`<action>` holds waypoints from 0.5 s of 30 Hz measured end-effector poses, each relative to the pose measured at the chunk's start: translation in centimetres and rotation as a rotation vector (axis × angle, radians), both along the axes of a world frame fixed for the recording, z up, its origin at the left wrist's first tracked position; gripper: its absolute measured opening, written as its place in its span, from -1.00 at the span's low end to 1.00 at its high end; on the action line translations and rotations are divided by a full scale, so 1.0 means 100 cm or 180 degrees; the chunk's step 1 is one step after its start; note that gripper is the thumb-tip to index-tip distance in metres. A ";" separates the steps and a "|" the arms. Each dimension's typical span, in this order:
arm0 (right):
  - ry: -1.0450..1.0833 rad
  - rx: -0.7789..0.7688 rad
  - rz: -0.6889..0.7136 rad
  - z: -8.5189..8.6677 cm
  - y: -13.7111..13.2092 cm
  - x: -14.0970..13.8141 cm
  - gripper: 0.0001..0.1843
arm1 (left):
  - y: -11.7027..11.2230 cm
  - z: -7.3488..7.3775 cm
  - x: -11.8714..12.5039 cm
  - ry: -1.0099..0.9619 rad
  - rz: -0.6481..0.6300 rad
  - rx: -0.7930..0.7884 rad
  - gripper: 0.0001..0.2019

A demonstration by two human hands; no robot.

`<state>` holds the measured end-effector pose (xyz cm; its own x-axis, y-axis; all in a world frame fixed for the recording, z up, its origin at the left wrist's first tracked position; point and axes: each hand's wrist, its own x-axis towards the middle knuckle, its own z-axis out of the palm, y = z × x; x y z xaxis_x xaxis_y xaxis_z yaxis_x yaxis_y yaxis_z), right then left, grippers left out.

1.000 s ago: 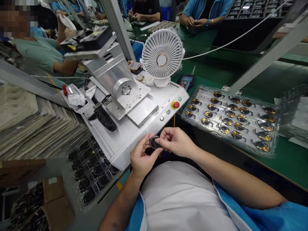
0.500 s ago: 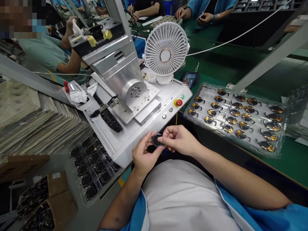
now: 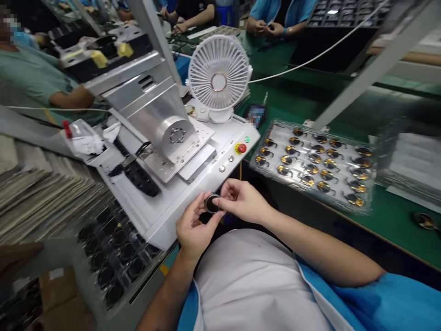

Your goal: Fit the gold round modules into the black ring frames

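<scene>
Between my two hands, just in front of the machine's near edge, is a small round black part with a pale rim [image 3: 212, 203]. My left hand [image 3: 196, 225] grips its left and lower side, thumb below and fingers curled behind. My right hand [image 3: 243, 200] is closed at its right side, the thumb lying on the dark face. The fingers hide part of the rim and whatever is behind it. Nearest to both hands is the white machine base [image 3: 165, 225], with metal push buttons [image 3: 222, 169] and a red emergency stop button [image 3: 242, 148].
A clear tray [image 3: 257, 166] of round parts with gold film lies on the green bench at right. A white fan [image 3: 218, 76] stands behind the machine's metal fixture [image 3: 144, 110]. Another tray [image 3: 120, 271] of round black parts is at lower left, beside stacked trays [image 3: 41, 193]. Co-workers sit beyond.
The view has swung to the right, so the scene shifts left. Both hands keep hold of the round part. A loose round part on the bench has come into view at far right.
</scene>
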<state>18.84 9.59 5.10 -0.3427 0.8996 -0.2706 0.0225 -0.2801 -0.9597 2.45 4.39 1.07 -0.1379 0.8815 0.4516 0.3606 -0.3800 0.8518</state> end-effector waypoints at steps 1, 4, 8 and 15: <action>0.0132 -0.0059 0.0023 0.000 0.000 0.001 -0.56 | 0.000 -0.002 0.002 -0.0058 -0.0016 0.0001 -0.36; 0.0382 -0.0226 0.0301 -0.007 0.005 0.022 -0.48 | 0.002 -0.010 0.005 -0.0104 -0.0305 -0.0087 -0.28; -0.0622 0.0336 -0.0911 -0.017 0.004 0.124 -0.50 | 0.005 -0.026 0.001 -0.0098 -0.0680 -0.0156 -0.24; -0.4331 0.0283 -0.2777 -0.011 -0.077 0.280 -0.70 | 0.008 -0.029 -0.001 0.0014 -0.0651 -0.0190 -0.48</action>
<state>46.87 1.85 3.98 0.6918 0.7103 0.1299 0.6972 -0.6101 -0.3764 2.31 5.17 -1.86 0.0485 0.9161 0.3979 0.2847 -0.3945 0.8736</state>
